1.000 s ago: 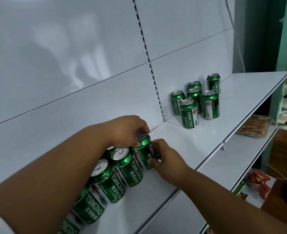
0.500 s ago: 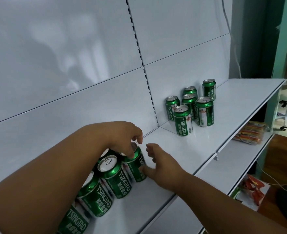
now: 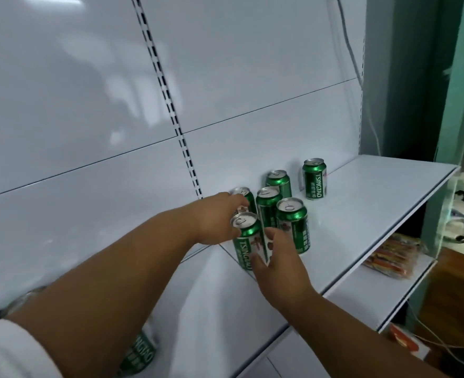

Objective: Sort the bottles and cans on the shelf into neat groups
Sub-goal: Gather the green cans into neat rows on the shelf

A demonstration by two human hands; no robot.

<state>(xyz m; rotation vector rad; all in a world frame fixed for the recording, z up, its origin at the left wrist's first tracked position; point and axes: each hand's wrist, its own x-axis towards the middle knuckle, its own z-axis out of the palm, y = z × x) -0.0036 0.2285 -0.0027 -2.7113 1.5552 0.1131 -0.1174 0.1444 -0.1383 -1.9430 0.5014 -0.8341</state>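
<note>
The nearest can [image 3: 248, 241] stands upright on the white shelf [image 3: 375, 203], at the near left of a loose cluster of green cans [image 3: 292, 222]. The left hand [image 3: 214, 219] curls round its far side near the rim; the right hand [image 3: 277, 257] presses thumb and fingers against its lower wall. Likely rigid, smooth and slippery; mid-body is the surest hold. The label reads "TSINGTAO".

Six beer cans stand on the upper shelf [image 3: 375, 203] near the back panel [image 3: 252, 77]. The nearest can [image 3: 246, 238] sits between the left hand [image 3: 214, 219] and the right hand [image 3: 280, 257]. Snack packets [image 3: 389, 257] lie on the lower shelf [image 3: 362, 293], to the right.
</note>
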